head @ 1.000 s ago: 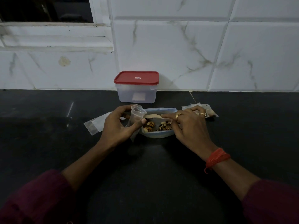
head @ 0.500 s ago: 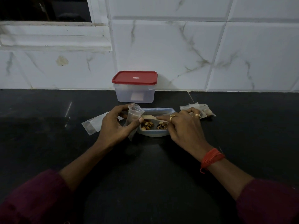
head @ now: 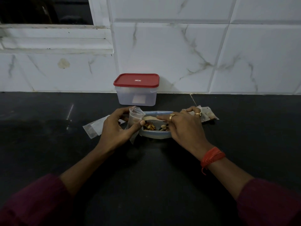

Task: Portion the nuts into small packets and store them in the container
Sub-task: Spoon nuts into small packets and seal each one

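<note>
A black countertop [head: 244, 144] runs up to a white tiled wall. At the back, touching or just off the wall, stands 1 translucent container [head: 136, 97] with its red lid [head: 136, 80] on. Near its front sits a shallow blue bowl [head: 154, 134] holding mixed nuts [head: 150, 126]. Flat empty packets [head: 93, 128] lie left of the bowl, and filled packets [head: 208, 115] lie to its right. How many packets there are cannot be told.

A black countertop [head: 48, 144] meets white veined wall tiles [head: 179, 54], with a dark window [head: 45, 10] upper left.
</note>
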`<state>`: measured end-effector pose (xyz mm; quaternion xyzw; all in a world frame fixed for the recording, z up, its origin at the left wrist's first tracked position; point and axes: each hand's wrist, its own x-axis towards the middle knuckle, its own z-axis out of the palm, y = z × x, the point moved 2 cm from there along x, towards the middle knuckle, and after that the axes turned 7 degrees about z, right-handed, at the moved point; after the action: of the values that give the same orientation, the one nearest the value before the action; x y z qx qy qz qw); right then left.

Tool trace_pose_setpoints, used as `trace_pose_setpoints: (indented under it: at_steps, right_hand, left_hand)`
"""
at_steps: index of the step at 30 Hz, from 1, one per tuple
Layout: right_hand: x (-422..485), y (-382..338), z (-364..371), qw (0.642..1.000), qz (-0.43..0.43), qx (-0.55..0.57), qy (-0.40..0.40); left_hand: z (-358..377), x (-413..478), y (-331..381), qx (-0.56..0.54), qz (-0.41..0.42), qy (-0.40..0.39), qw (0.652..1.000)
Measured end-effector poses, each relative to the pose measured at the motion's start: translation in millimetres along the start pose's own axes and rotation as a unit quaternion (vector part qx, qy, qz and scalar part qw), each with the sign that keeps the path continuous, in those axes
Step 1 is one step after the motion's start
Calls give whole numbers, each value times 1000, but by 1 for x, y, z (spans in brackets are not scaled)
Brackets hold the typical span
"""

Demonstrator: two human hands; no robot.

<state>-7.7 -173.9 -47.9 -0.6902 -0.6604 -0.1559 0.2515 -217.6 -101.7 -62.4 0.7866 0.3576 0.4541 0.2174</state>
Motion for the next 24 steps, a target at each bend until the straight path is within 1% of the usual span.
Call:
trace_pose_setpoints:
  at_steps: [2, 3, 6, 8, 11, 15, 16, 18, 21, 22, 24]
  right_hand:
    - [0, 3, 2, 1000, 2, -5, -17]
    - [0, 6, 2, 1000, 8, 2, -10]
    - [1, 14, -5, 996, 41, 46, 67]
    - [0, 15, -7, 993, 45, 56, 94]
    - [-2, 12, -4, 995, 25, 36, 91]
    - [-3, 6, 2, 999, 5, 19, 41]
    - [-3, 6, 3, 999, 2, 13, 39]
    - [-2, 8, -1, 998, 8, 11, 69]
    - [-1, 11, -10, 991, 30, 37, 129]
    - [-2, 10, -10, 991, 25, 43, 128]
    - [-3, 6, -6, 995, -9, 42, 91]
  left_hand:
    - [0, 0, 1, 1, -2, 5, 1000]
    - [0, 0, 1, 1, -1, 5, 1000]
    - [-1, 0, 1, -1, -2, 1, 1000]
    - [-1, 0, 0, -2, -7, 0, 1000]
    - [0, 0, -1, -2, -11, -2, 1000]
    - [0, 0, -1, 1, -10, 1, 1000]
    - [0, 0, -1, 1, -10, 1, 1000]
    - [0, 0, 0, 0, -8, -1, 1000]
    - [0, 0, 2, -3, -4, -4, 1000]
    - [0, 0, 2, -4, -3, -5, 1000]
    - [0, 0, 1, -4, -1, -10, 1000]
